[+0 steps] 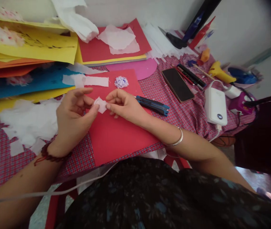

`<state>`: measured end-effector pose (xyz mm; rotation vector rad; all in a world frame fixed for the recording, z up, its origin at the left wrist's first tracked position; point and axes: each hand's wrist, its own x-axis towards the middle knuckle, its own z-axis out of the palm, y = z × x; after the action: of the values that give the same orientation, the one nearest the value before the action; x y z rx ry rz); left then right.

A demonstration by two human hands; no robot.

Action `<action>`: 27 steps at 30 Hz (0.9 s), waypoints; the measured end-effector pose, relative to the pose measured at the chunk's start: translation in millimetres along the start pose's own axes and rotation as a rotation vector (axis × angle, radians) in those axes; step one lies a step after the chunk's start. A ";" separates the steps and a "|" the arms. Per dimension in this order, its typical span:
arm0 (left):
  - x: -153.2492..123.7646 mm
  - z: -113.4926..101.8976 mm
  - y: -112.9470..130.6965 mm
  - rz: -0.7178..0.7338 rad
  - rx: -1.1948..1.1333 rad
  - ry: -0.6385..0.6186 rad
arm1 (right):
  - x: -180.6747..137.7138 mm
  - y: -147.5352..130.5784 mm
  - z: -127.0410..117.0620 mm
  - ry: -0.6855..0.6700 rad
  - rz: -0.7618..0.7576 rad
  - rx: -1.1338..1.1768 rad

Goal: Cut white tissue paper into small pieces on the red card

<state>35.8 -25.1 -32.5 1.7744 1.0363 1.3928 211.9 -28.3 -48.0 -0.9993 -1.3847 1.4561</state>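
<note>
Between my two hands is a small square of white tissue paper [101, 105]. My left hand [74, 111] pinches its left edge between thumb and fingers. From the other side, my right hand [123, 106] grips the right corner with thumb and forefinger. Both hands hover above a sheet of red paper [116, 133]. Beyond them, on the same sheet, sits a small white and purple crumpled paper flower [121, 82]. A white paper strip [96, 81] lies near the sheet's far left. Just past my right wrist rests a blue and black utility knife [152, 105].
Loose white tissue pieces [30, 117] are heaped at left, below stacked coloured sheets [54, 47]. A red sheet [87, 47] with tissue lies at the back. To the right are a phone [177, 84], pens [190, 76], a white power bank [215, 105] and a yellow glue gun [221, 73].
</note>
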 end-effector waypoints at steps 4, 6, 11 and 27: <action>-0.3 1.7 -3.4 0.015 -0.100 -0.019 | -2.5 -4.0 1.3 -0.092 0.089 0.077; -1.7 3.1 -4.7 0.019 -0.147 -0.052 | -3.0 -5.1 0.8 -0.107 0.064 0.058; -4.4 6.0 1.6 -0.109 -0.182 -0.109 | -1.1 -3.9 -2.7 -0.053 -0.018 -0.019; -1.5 -0.5 -2.1 -0.333 0.005 -0.313 | -2.9 -12.7 -5.7 -0.116 -0.103 -0.417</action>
<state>34.8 -25.3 -34.9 1.6637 1.1003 0.8790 219.0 -29.3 -35.7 -1.0910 -1.8460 1.1885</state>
